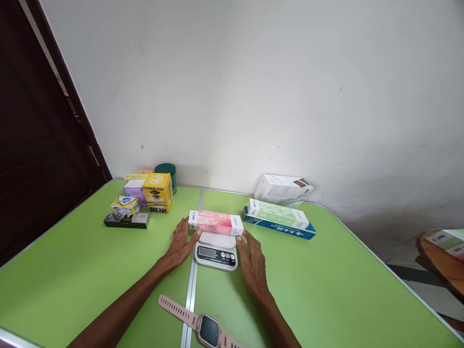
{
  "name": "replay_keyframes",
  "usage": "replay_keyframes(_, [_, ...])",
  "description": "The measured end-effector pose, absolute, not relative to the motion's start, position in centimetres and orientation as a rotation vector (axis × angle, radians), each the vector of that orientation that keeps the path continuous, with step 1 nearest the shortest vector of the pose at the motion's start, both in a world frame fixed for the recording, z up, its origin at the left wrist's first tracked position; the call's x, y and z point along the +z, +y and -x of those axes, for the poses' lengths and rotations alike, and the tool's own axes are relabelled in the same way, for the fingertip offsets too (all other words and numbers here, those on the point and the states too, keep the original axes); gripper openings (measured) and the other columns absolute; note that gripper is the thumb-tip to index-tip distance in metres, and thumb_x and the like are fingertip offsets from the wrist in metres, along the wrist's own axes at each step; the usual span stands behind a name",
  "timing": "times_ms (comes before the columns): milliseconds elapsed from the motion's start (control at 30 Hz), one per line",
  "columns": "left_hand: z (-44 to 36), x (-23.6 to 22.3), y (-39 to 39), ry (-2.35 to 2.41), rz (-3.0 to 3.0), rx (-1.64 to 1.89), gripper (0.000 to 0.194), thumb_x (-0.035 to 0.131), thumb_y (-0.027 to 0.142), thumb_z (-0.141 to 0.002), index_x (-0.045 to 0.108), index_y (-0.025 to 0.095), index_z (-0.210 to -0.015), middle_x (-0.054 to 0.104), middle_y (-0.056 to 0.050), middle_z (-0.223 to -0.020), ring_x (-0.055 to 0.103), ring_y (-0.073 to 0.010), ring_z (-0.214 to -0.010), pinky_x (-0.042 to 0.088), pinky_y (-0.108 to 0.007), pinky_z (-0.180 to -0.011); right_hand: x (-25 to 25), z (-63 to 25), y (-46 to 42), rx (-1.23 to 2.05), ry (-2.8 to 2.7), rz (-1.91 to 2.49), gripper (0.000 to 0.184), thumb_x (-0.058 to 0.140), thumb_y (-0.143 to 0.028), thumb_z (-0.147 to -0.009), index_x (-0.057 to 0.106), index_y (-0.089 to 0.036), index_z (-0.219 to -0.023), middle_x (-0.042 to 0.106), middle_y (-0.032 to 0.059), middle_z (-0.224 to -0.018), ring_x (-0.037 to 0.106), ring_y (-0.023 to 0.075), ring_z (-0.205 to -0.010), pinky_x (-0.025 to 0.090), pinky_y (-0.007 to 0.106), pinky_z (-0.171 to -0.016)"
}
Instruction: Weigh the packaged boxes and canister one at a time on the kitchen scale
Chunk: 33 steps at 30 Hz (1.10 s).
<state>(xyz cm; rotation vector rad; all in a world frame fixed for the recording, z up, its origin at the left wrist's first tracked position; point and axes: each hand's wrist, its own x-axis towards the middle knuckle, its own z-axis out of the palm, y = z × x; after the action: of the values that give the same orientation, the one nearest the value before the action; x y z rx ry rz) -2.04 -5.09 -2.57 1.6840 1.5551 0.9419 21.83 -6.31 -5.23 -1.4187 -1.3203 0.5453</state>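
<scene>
A long pink and white box (pixel 216 222) lies crosswise over the platform of a white kitchen scale (pixel 216 255). My left hand (pixel 181 244) is at the box's left end, with the thumb at its lower front corner and the fingers at its end. On the other side, my right hand (pixel 252 258) grips the right end in the same way, thumb in front. Both hands hold the box between them. The scale's small grey display and its buttons face me; I cannot make out any digits. Most of the platform is hidden under the box.
A pink smartwatch (pixel 209 330) lies at the near edge. Left stand a yellow box (pixel 158 188), a black box (pixel 126 220), a soap box (pixel 125 204) and a green jar (pixel 166 169). Right are a green box (pixel 277 214) on a blue box (pixel 304 233) and a white box (pixel 282 188).
</scene>
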Motion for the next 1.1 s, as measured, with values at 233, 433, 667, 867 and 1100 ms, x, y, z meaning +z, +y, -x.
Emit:
replay_keyframes(233, [4.5,-4.5,-3.9,1.421,-1.561,1.08,0.086,0.041,0.075,-0.098,0.034,0.017,-0.161,0.037,-0.021,-0.17,0.039,-0.0329,-0.157,0.029,-0.053,-0.13,-6.4,-23.4,-6.4,0.665,-1.09,1.527,0.072,0.038,-0.075,-0.099,0.068,-0.017,-0.129,0.068,0.0192,-0.14,0.062,0.035,-0.132,0.043,0.053,-0.114])
replay_keyframes(433, [5.6,-5.3,-3.4,1.384,-1.46,1.215,0.076,0.045,0.072,-0.099,0.046,0.018,-0.152,0.052,-0.022,-0.158,0.061,-0.0309,-0.138,0.043,-0.052,-0.122,-6.5,-24.4,-6.1,0.689,-1.08,1.564,0.072,0.042,-0.079,-0.094,0.067,-0.018,-0.123,0.072,0.0174,-0.133,0.068,0.0341,-0.119,0.048,0.05,-0.107])
replay_keyframes(667, [5.1,-4.9,-3.7,1.418,-1.537,1.206,0.075,0.041,0.072,-0.099,0.052,0.015,-0.147,0.057,-0.023,-0.151,0.063,-0.0329,-0.134,0.047,-0.053,-0.118,-5.4,-24.3,-6.4,0.671,-1.141,1.705,0.061,0.041,-0.07,-0.095,0.069,-0.022,-0.12,0.071,0.0159,-0.137,0.067,0.0383,-0.124,0.045,0.056,-0.112])
replay_keyframes(867, [4.8,-5.6,-4.1,1.372,-1.617,1.172,0.081,0.042,0.07,-0.1,0.04,0.013,-0.158,0.052,-0.024,-0.155,0.058,-0.0341,-0.139,0.045,-0.055,-0.119,-5.2,-24.0,-6.7,0.679,-1.207,1.676,0.079,0.04,-0.075,-0.093,0.062,-0.021,-0.147,0.056,0.0141,-0.158,0.051,0.0422,-0.145,0.034,0.061,-0.124])
replay_keyframes(1100, [3.3,-4.6,-5.5,1.252,-1.838,1.06,0.089,0.038,0.069,-0.102,0.019,0.014,-0.169,0.03,-0.02,-0.173,0.026,-0.0333,-0.162,0.019,-0.054,-0.134,-5.9,-23.1,-7.0,0.751,-1.245,1.67,0.091,0.045,-0.081,-0.088,0.055,-0.021,-0.155,0.048,0.0124,-0.165,0.036,0.0422,-0.156,0.028,0.06,-0.129])
